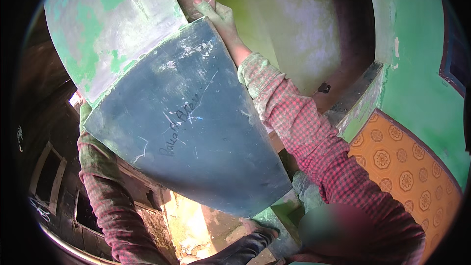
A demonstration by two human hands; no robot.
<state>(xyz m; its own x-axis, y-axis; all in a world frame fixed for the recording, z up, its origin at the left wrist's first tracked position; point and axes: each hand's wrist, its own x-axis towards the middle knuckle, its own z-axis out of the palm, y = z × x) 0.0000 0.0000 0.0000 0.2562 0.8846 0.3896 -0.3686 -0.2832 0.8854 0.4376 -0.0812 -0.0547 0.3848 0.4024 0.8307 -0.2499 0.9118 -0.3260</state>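
A dark blue-grey slab [196, 118] with scratches and handwriting fills the middle. Behind its far edge rises a whitish surface [132, 14] with worn green paint patches. My right hand [223, 19] reaches past the slab's far right corner. It is closed on a flat brown piece [194, 1], which looks like sandpaper, beside the patchy surface; pale dust coats the thumb and cuff. My left arm [100, 167] runs up along the slab's left side. The left hand's fingers are hidden behind the slab and patchy surface.
One bare foot [257, 228] stands on a narrow green ledge [279, 230] below the slab. To the right are a dark-topped ledge [355, 95], a green wall [417, 64] and an orange patterned panel [405, 167]. Sunlit ground [186, 221] lies far below.
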